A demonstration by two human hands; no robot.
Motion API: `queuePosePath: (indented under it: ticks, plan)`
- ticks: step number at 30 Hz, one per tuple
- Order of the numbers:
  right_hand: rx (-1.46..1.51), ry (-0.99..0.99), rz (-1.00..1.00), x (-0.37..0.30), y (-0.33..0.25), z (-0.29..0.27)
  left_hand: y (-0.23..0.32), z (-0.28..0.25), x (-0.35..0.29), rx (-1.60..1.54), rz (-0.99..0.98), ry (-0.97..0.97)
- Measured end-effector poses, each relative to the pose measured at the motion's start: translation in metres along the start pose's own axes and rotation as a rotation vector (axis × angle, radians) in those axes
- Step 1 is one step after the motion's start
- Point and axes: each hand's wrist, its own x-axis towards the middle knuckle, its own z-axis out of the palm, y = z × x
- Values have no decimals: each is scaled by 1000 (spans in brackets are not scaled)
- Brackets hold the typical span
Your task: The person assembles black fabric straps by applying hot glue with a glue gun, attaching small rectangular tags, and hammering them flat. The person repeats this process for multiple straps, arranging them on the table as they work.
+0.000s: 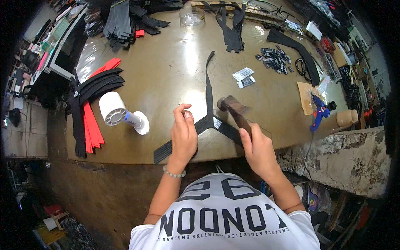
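My right hand (pixel 259 152) is wrapped around the handle of a hammer (pixel 238 113), its head tilted above the table and slightly blurred. Under it lies a black three-armed strap (pixel 209 100), one narrow arm pointing away from me and two wider ribbed arms spreading left and right. A small white label (pixel 217 122) sits by the joint, on the right arm. Loosely curled, my left hand (pixel 184 135) is over the strap's left arm, its thumb and index fingertips apart and nothing visible between them. Part of the right arm is hidden behind my right hand.
Left on the table (pixel 158 75) are a white spool (pixel 112 108) and red and black strips (pixel 92 125). At the back lie black strap bundles (pixel 118 23) and a clear round container (pixel 192 16). Rightward are labels (pixel 243 74), small black pieces (pixel 275 59) and a blue glue gun (pixel 320 112).
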Motion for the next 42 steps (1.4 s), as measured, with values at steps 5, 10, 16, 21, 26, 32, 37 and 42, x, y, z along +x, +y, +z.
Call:
queuePosePath:
  ticks: [5,10,16,21,26,32,37,42]
  plan:
    - [-94,-182,-51,2,-3,-2,3,1,2,48,48,33]
    - [-119,79,107,8,37,-11,21,11,-8,410,205,-18]
    - [-316,460,226,16,103,-51,23,26,-14,584,240,28]
    - [-351,431,232,11,119,-51,22,13,-11,446,153,-73]
    - [-597,438,140,6,120,-39,24,-8,-26,595,315,108]
    - [-695,456,181,8,116,-32,24,-16,-27,445,322,-154]
    - [-786,501,148,9,120,-27,78,-32,10,392,666,-301]
    - [-787,514,122,8,120,-27,146,-102,101,535,930,25]
